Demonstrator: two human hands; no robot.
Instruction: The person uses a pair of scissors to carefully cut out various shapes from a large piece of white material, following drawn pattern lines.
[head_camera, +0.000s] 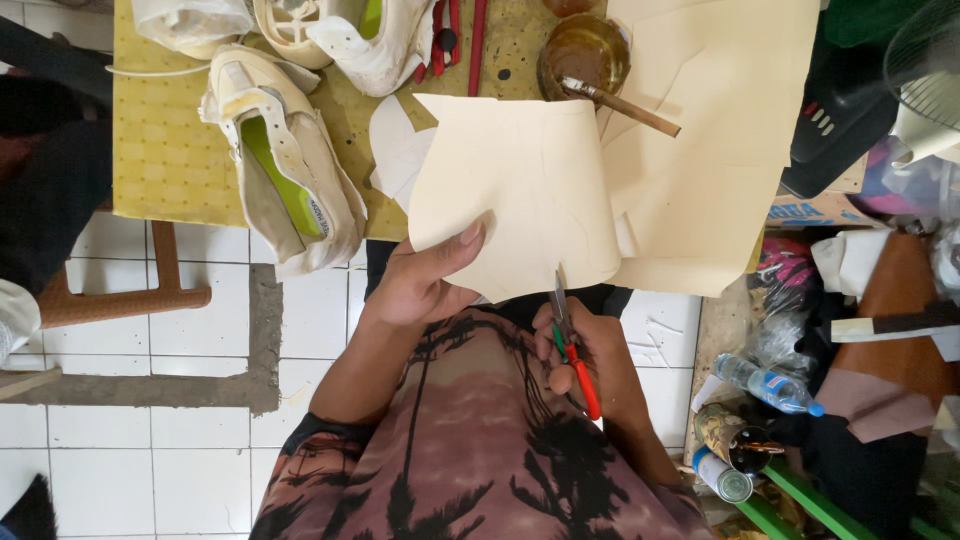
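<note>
My left hand (425, 280) pinches the lower edge of a cream sheet of thin material (520, 190), thumb on top, lifting it off the table. My right hand (590, 350) grips scissors (572, 345) with red and green handles; their blades point up and meet the sheet's bottom edge. A larger cream sheet (710, 150) of the same material lies under and to the right of the held one.
Worn white sneakers (285, 165) with green insoles lie on the yellow table (165, 150). A brown glue pot (583, 52) with a brush, and red pliers (445, 40), sit at the back. Bottles (765, 385) and clutter crowd the right. White tiled floor (150, 390) lies below.
</note>
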